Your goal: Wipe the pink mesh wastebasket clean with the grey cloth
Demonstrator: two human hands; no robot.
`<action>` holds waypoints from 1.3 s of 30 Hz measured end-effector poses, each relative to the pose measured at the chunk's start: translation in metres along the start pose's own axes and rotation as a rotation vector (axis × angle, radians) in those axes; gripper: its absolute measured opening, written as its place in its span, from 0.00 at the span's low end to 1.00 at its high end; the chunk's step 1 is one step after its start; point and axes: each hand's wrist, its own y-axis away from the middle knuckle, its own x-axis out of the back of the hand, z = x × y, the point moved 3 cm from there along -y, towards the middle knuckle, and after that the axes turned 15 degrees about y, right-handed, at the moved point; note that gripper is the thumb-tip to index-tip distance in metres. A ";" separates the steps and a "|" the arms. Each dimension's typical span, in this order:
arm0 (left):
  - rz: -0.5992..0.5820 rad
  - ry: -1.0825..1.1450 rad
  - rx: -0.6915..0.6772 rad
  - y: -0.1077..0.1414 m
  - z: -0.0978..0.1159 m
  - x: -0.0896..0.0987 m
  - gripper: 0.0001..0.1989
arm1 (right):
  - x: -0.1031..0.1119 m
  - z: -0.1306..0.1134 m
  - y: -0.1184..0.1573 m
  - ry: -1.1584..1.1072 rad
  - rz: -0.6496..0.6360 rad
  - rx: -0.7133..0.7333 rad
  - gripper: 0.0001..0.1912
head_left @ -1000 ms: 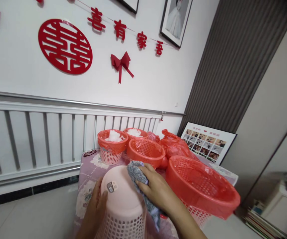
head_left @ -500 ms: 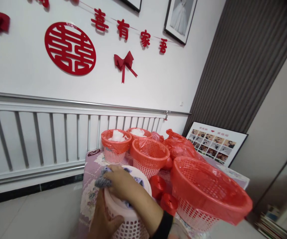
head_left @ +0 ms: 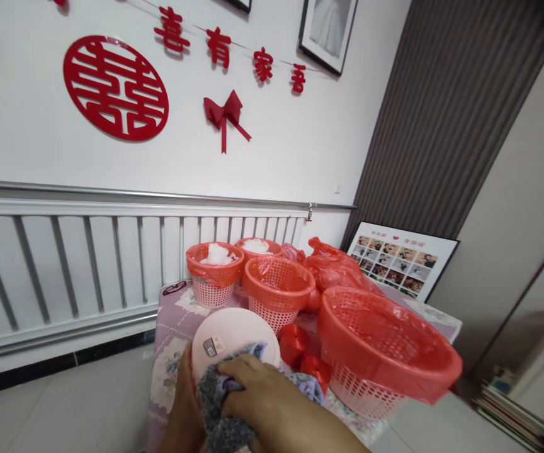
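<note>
A pale pink plastic basket [head_left: 241, 324] stands in front of me with its flat, round end facing up and a small label [head_left: 213, 346] on it. My right hand [head_left: 257, 390] presses a grey and purple cloth [head_left: 222, 402] onto the near part of that surface, and a fold of the cloth shows past the hand on the right. On the basket's left side, my left hand [head_left: 187, 396] grips the wall; its fingers are partly hidden. Right of the basket lie two rolls of red ribbon [head_left: 293, 345].
A large basket with a red plastic liner [head_left: 395, 352] stands at right. Behind are a smaller red-lined basket [head_left: 279, 292] and two with white stuff in them [head_left: 215, 277]. Red plastic bags [head_left: 333, 264] and glasses [head_left: 174, 288] lie on the flowered tablecloth [head_left: 165, 365].
My right hand has drawn the cloth from the far left of the basket's top toward me, uncovering the label. My left hand still holds the side. The view has shifted slightly.
</note>
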 end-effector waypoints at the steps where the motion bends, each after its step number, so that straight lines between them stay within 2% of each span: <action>1: -0.017 0.029 -0.029 0.003 0.003 -0.003 0.46 | 0.003 0.003 0.010 -0.031 0.010 -0.006 0.22; 4: -0.031 0.118 -0.078 0.010 0.004 -0.010 0.60 | 0.009 0.017 0.038 -0.089 0.023 -0.088 0.26; 6: -0.036 0.130 -0.051 0.011 0.001 -0.010 0.63 | 0.010 0.035 0.056 -0.092 0.005 -0.174 0.28; 10: -0.096 0.110 0.026 0.000 -0.004 0.001 0.64 | 0.013 0.088 0.085 -0.011 -0.010 -0.434 0.28; 13: -0.149 0.030 0.087 -0.013 -0.003 0.010 0.60 | 0.019 0.115 0.088 0.053 0.105 -0.546 0.26; 16: -0.100 -0.040 0.077 -0.020 0.001 0.009 0.52 | 0.024 0.110 0.065 0.076 0.255 -0.520 0.27; 20: -0.047 -0.011 -0.013 -0.019 0.001 -0.001 0.45 | 0.021 0.067 0.004 0.050 0.316 -0.324 0.28; 24: -0.113 -0.049 -0.030 -0.022 -0.006 0.001 0.43 | 0.004 0.030 -0.058 0.059 0.259 -0.214 0.29; 27: -0.115 -0.061 0.013 -0.027 -0.012 0.008 0.40 | -0.016 0.021 -0.091 0.102 0.155 -0.164 0.27; 29: -0.084 -0.059 0.052 -0.028 -0.015 0.010 0.39 | -0.027 0.023 -0.103 0.150 0.103 -0.143 0.26; 32: -0.074 -0.042 0.086 -0.026 -0.017 0.009 0.42 | -0.033 0.041 -0.106 0.203 0.092 -0.185 0.24; 36: -0.042 0.005 0.078 -0.022 -0.016 0.006 0.41 | -0.028 0.084 -0.095 0.261 0.119 -0.362 0.20; 39: -0.059 -0.006 0.126 -0.023 -0.016 0.007 0.42 | -0.023 0.118 -0.079 0.284 0.138 -0.497 0.20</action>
